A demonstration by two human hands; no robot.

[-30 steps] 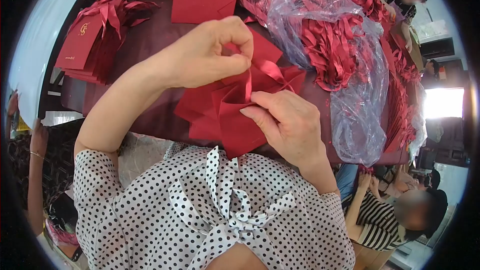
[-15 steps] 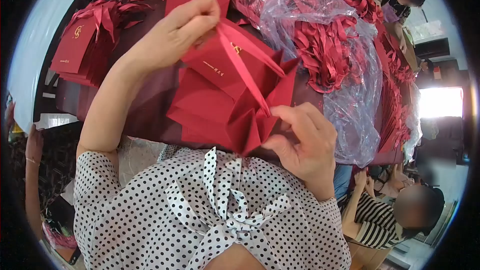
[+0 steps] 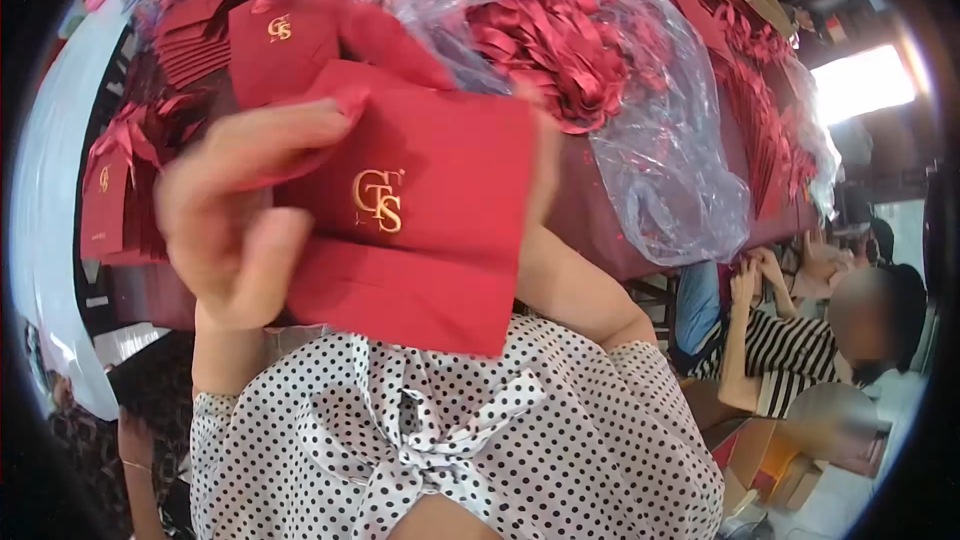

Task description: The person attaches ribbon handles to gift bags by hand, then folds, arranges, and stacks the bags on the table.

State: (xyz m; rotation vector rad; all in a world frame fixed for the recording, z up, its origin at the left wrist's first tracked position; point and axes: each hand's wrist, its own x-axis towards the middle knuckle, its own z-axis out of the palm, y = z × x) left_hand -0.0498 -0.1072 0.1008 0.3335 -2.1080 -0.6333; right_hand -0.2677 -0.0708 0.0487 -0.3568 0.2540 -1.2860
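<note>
A red paper gift bag (image 3: 440,155) with a gold monogram is held up in front of my chest, creased across its lower part. My left hand (image 3: 235,205), blurred by motion, is at the bag's left side with its fingers curled around a red ribbon handle (image 3: 349,106). Most of my right hand (image 3: 543,160) is hidden behind the bag. Only blurred fingers show past its right edge, gripping it there. Behind the held bag lies another red bag (image 3: 282,50) with the same gold mark.
Stacked red bags (image 3: 110,200) with ribbons stand at the left, and folded ones (image 3: 195,45) farther back. A clear plastic bag (image 3: 670,175) spreads beside a heap of red ribbons (image 3: 555,45). More bags line the table's right side. A person in a striped top (image 3: 785,340) sits at the right.
The bag has been raised nearer to me and turned, so its gold monogram faces me upright. My left hand has come down and left; my right hand has gone behind the bag.
</note>
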